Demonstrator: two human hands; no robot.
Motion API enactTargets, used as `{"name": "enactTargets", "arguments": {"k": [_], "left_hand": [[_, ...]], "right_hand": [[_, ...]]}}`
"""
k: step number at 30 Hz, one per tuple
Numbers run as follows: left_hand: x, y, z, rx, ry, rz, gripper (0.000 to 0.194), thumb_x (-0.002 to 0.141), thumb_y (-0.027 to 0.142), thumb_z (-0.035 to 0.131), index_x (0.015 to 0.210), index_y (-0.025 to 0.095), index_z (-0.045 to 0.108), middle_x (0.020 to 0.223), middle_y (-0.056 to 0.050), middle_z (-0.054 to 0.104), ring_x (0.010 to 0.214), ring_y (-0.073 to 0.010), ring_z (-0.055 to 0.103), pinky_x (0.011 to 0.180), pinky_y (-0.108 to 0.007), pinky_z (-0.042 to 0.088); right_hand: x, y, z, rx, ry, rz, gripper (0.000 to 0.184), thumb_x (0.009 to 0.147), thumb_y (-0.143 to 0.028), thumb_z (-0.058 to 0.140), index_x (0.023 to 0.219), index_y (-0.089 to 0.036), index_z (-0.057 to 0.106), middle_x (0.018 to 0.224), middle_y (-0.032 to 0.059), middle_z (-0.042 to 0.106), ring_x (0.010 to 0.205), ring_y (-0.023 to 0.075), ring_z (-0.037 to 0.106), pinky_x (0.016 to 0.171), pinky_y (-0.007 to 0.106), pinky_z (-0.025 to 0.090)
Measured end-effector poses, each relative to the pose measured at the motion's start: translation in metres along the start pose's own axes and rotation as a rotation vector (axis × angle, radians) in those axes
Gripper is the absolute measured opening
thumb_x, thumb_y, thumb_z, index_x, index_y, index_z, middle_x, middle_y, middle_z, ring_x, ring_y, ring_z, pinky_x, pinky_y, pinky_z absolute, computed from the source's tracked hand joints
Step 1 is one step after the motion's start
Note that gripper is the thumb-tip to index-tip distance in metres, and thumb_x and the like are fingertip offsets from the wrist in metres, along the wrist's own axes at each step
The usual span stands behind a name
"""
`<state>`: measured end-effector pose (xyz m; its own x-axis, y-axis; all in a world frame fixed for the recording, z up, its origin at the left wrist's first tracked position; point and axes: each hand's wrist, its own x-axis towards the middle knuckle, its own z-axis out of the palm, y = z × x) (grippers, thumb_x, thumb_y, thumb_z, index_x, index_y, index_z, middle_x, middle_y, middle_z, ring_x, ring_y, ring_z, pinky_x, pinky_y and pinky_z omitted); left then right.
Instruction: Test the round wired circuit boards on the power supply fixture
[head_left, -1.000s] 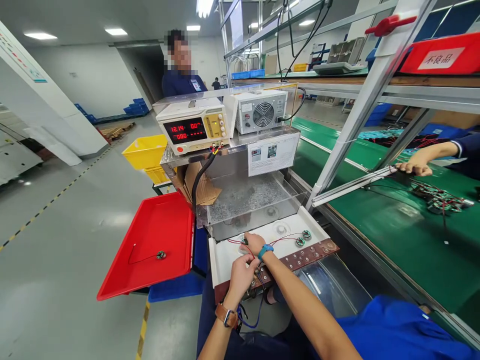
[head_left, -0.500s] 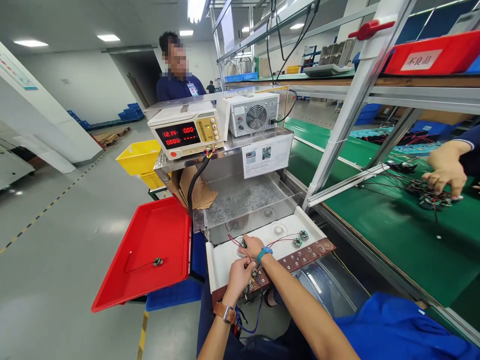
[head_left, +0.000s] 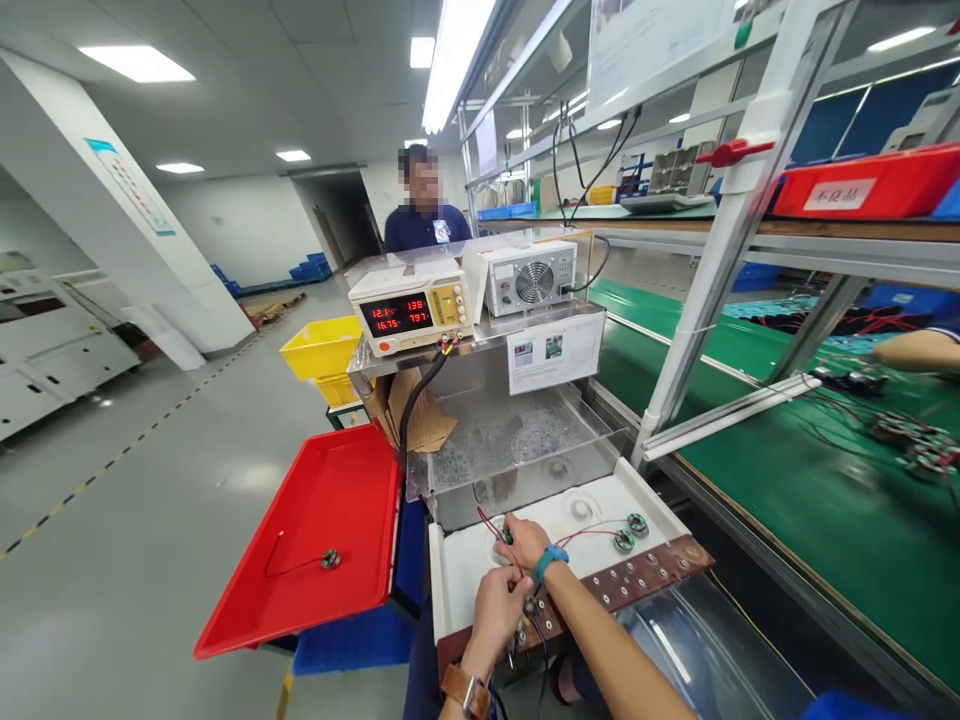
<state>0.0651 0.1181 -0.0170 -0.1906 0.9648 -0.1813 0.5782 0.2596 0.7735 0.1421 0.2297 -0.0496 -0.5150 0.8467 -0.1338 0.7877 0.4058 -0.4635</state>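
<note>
We see the red tray left of the white tray and the power supply raised behind the white tray – likely for easy reading of its display. Over the white tray, our right hand is closed on a small round board, seemingly to steady it; at the white tray's front edge, our left hand pinches a red wire – perhaps to keep its end in place.
</note>
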Motion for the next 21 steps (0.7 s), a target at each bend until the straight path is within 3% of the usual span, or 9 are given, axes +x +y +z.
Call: {"name": "enactTargets", "arguments": {"k": [7, 14, 18, 21], "left_hand": [[-0.001, -0.002, 0.003, -0.004, 0.041, 0.014, 0.019, 0.074, 0.028, 0.052, 0.056, 0.019, 0.051, 0.057, 0.001, 0.056, 0.061, -0.0157, 0.051, 0.06, -0.027, 0.032], [0.005, -0.012, 0.008, 0.013, 0.064, 0.036, 0.027, 0.075, 0.039, 0.05, 0.055, 0.021, 0.049, 0.057, -0.001, 0.058, 0.061, -0.0192, 0.054, 0.062, -0.03, 0.036], [0.005, -0.011, 0.009, -0.167, 0.145, 0.124, 0.046, 0.074, 0.065, 0.047, 0.061, 0.022, 0.056, 0.062, -0.003, 0.064, 0.067, -0.0232, 0.061, 0.066, -0.032, 0.046], [0.005, -0.009, 0.01, -0.335, 0.246, 0.073, 0.057, 0.069, 0.075, 0.049, 0.078, 0.021, 0.064, 0.067, -0.004, 0.069, 0.075, -0.0263, 0.066, 0.071, -0.033, 0.05]], "right_hand": [[-0.003, -0.004, -0.003, 0.007, 0.009, -0.004, 0.032, 0.078, -0.038, 0.059, 0.103, -0.018, 0.059, 0.092, 0.01, 0.071, 0.087, 0.0243, 0.066, 0.067, 0.028, 0.035], [-0.004, -0.014, -0.011, -0.026, 0.04, -0.001, 0.028, 0.074, -0.034, 0.06, 0.098, -0.018, 0.061, 0.093, 0.0121, 0.071, 0.087, 0.0271, 0.066, 0.067, 0.029, 0.039], [-0.005, -0.013, -0.025, 0.197, 0.299, 0.108, 0.023, 0.073, -0.036, 0.062, 0.09, -0.021, 0.061, 0.08, 0.0048, 0.07, 0.077, 0.0215, 0.064, 0.064, 0.026, 0.038], [-0.011, 0.02, -0.062, 0.505, 0.603, 0.263, 0.022, 0.075, -0.04, 0.061, 0.086, -0.02, 0.059, 0.066, -0.0011, 0.063, 0.064, 0.0155, 0.058, 0.058, 0.023, 0.037]]}}
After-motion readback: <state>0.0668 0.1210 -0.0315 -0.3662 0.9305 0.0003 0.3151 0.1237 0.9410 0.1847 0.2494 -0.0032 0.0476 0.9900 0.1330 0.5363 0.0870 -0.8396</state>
